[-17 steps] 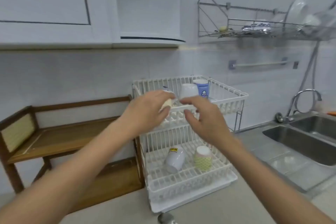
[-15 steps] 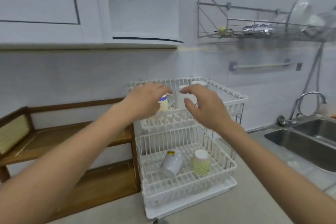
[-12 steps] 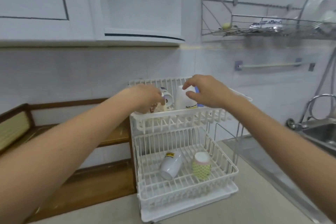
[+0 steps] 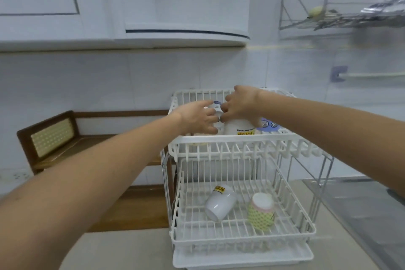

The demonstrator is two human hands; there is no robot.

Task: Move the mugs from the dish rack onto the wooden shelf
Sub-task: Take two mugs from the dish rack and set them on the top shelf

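Presently we see both hands reaching into the upper tier of the white dish rack [image 4: 219, 141]. The left hand [image 4: 198, 119] curls its fingers around a pale mug [image 4: 213, 108] at the tier's left, though how firmly we cannot tell. The right hand [image 4: 240, 105] closes from above on an inverted white mug with yellow lettering [image 4: 240, 129]; a blue-patterned mug [image 4: 268, 126] stands just beside it. Two more mugs lie in the lower tier, a tipped white mug [image 4: 220, 205] and a green-patterned mug [image 4: 260, 212]. The wooden shelf [image 4: 72, 149], left of the rack, holds no mug that we can see. We judge three hazards: the two held mugs knocking together, since the hands nearly touch; a rim or handle catching the tier's front rail on lifting; and a wet glaze slipping through a loose grasp onto the worktop [image 4: 131, 252].
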